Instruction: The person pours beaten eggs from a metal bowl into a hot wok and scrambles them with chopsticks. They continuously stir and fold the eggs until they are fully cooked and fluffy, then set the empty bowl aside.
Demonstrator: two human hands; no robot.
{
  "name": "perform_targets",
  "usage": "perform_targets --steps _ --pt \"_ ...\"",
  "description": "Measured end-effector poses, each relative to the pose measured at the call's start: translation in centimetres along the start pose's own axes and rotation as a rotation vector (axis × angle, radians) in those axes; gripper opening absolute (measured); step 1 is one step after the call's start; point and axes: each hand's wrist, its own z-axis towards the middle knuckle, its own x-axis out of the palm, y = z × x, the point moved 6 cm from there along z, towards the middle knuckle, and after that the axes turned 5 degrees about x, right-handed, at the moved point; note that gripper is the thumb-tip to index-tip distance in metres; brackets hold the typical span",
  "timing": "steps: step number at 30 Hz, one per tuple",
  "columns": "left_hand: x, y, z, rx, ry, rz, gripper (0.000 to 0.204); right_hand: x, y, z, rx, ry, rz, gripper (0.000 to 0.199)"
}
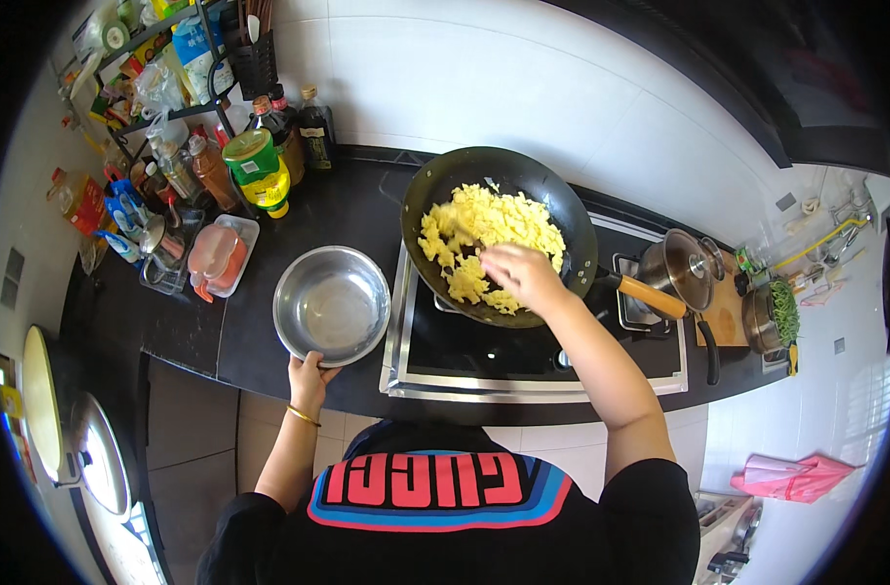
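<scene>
My left hand [309, 378] grips the near rim of a shiny metal bowl [332, 304], thumb over the edge; no food shows inside it. The bowl is at the counter's front, left of the stove. On the stove sits a black wok [562, 210] with a wooden handle pointing right. Yellow scrambled egg [499, 222] in loose pieces covers much of its bottom. Over the wok's near side is my right hand [523, 276], its fingers closed. A blurred shape lies just beyond the fingertips among the egg; what the hand holds is too smeared to name.
Right of the wok, a lidded pot [674, 268] stands on the other burner. Beyond it are a wooden board [726, 312] and a pot with green vegetables [784, 310]. Bottles [316, 129], a yellow-green container [257, 168] and a pink-lidded box [217, 255] crowd the left counter.
</scene>
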Motion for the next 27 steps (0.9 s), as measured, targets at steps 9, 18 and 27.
perform_targets --steps 9,18,27 --pt "-0.4 -1.1 0.2 0.090 -0.055 0.175 0.029 -7.1 -0.4 -3.1 0.259 0.202 -0.002 0.010" --pt "-0.8 -2.6 1.2 0.203 -0.076 0.386 0.033 -7.0 -5.7 -3.2 0.389 -0.061 -0.077 0.011" --pt "-1.2 -2.7 0.5 0.277 -0.098 0.499 0.033 -4.8 -1.3 -4.0 0.228 0.033 0.160 0.013"
